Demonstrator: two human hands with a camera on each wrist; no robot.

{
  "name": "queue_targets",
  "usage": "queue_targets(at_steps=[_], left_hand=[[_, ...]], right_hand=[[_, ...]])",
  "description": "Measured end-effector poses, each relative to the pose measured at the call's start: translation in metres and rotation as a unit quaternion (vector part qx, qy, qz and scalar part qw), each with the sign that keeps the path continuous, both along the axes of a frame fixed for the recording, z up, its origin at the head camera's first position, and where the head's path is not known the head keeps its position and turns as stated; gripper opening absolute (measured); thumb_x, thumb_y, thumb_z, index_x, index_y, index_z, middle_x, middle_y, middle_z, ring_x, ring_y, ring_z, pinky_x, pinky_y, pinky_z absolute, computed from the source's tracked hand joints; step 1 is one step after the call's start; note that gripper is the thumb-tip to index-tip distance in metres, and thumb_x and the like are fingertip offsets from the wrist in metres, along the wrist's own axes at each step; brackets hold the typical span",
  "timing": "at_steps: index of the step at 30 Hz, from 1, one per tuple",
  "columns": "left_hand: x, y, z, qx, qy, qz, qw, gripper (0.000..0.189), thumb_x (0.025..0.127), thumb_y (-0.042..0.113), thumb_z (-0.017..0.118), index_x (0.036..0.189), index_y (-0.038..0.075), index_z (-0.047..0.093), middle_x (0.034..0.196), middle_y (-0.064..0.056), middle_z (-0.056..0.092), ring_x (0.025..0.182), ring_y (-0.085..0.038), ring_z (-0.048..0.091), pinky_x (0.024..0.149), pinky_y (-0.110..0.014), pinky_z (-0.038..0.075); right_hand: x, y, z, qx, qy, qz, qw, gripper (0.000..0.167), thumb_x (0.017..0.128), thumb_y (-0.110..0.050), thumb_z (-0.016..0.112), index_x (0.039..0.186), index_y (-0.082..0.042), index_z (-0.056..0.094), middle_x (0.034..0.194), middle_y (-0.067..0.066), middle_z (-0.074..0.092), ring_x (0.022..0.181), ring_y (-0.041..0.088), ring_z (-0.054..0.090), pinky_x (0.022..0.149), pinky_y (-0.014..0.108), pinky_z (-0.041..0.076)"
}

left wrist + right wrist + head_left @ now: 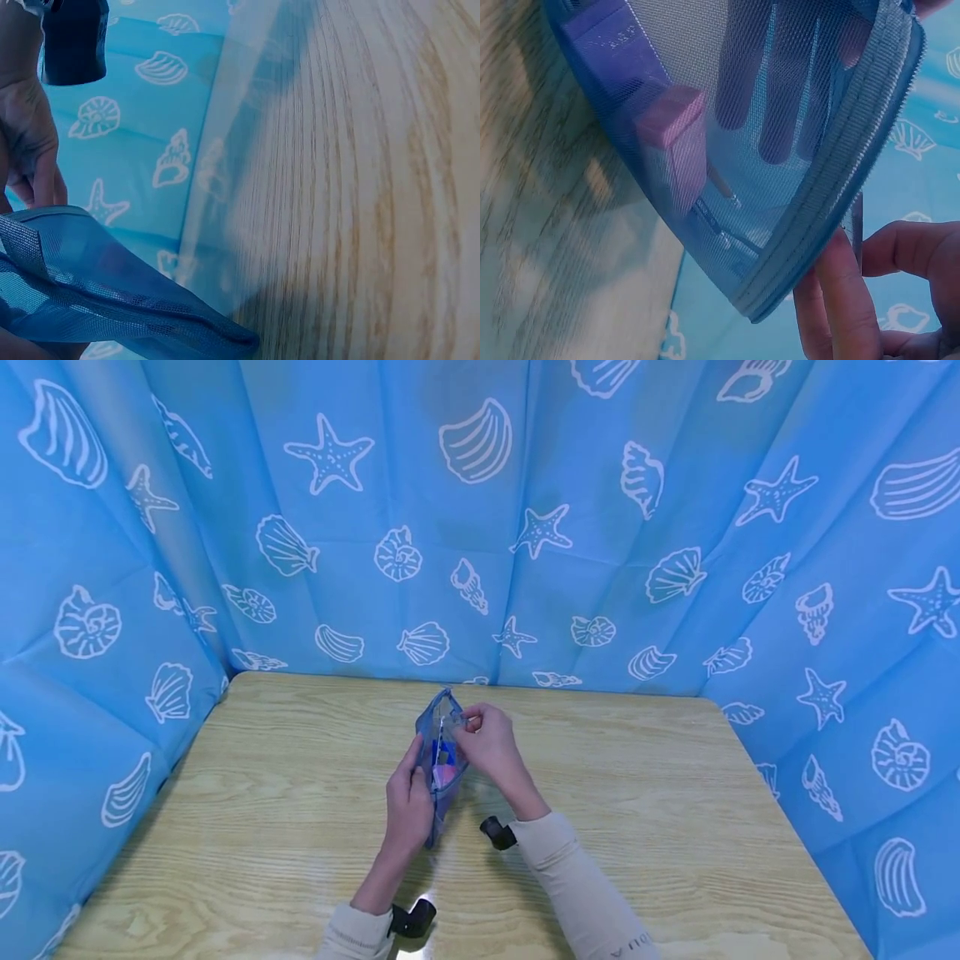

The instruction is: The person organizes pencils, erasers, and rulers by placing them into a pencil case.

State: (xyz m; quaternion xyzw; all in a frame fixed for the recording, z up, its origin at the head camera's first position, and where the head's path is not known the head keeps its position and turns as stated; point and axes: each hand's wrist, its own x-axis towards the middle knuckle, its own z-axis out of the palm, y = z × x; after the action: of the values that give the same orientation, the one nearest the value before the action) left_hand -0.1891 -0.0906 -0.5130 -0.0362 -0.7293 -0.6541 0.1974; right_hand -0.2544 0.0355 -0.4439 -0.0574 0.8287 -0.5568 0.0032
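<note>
A blue mesh zipper pouch [424, 727] stands upright at the table's middle, its mouth spread open. My left hand [408, 802] grips its left side; through the mesh, fingers [776, 97] show in the right wrist view. At the far right of the mouth, my right hand [491, 743] pinches a thin, flat greyish strip [858, 225] beside the zipper edge; most of the strip is hidden. Inside the pouch lie a purple-blue box [615, 45], a pink-and-white block [676, 139], a pencil [721, 184] and slim pen-like pieces [712, 225].
The pouch is over a light wood-grain table [637, 793]. Blue curtains [480, 527] with white shells and starfish enclose its back and sides. A black wrist camera [412, 918] sits on the left wrist and another black camera [497, 832] on the right.
</note>
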Motion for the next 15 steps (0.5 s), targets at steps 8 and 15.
queue_targets(at_steps=[8,15], left_hand=[[0.0011,0.0008,0.0015,-0.001,0.000,0.002,1.0000,0.052,0.100,-0.007,0.033,0.152,-0.008,0.038,0.157,-0.028,0.038,0.149,-0.036,0.032,0.121,-0.052,0.027],[0.0016,0.0003,0.0020,-0.002,-0.002,0.007,1.0000,0.052,0.100,-0.008,0.033,0.151,-0.009,0.039,0.157,-0.027,0.039,0.149,-0.035,0.032,0.121,-0.053,0.027]], right_hand=[[-0.0028,-0.0080,-0.0033,0.028,0.005,0.004,0.9996,0.031,0.090,-0.003,0.065,0.118,0.009,0.063,0.085,0.011,0.062,0.063,0.015,0.061,0.058,0.026,0.057],[0.0055,-0.0103,0.0005,0.031,-0.018,0.051,0.9981,0.027,0.091,-0.004,0.062,0.115,0.010,0.064,0.085,0.013,0.068,0.071,0.031,0.072,0.063,0.034,0.062]])
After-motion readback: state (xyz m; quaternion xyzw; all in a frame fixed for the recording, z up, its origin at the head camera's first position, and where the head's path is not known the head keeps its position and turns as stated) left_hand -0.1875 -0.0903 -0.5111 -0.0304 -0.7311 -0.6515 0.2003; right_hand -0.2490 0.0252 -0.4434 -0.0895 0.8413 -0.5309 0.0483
